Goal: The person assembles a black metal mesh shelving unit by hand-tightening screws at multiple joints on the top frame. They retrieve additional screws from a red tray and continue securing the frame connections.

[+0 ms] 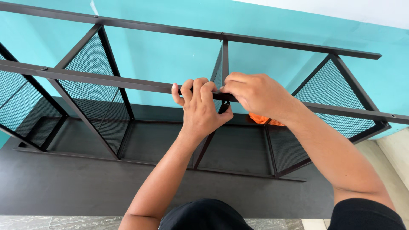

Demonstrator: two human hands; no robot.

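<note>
A dark metal shelf frame (106, 81) with mesh divider panels (98, 96) stands against a turquoise wall. My left hand (200, 108) curls over the near top rail, fingers wrapped on it beside the middle divider's post. My right hand (255, 94) is closed at the joint where that divider (223, 59) meets the rail, fingertips pinched on something too small to see. The two hands touch each other at the rail.
A dark board (64, 183) lies under the frame as its base. A far top rail (277, 43) runs parallel behind. Something orange (260, 119) shows behind my right wrist. Pale tiled floor (392, 157) lies to the right.
</note>
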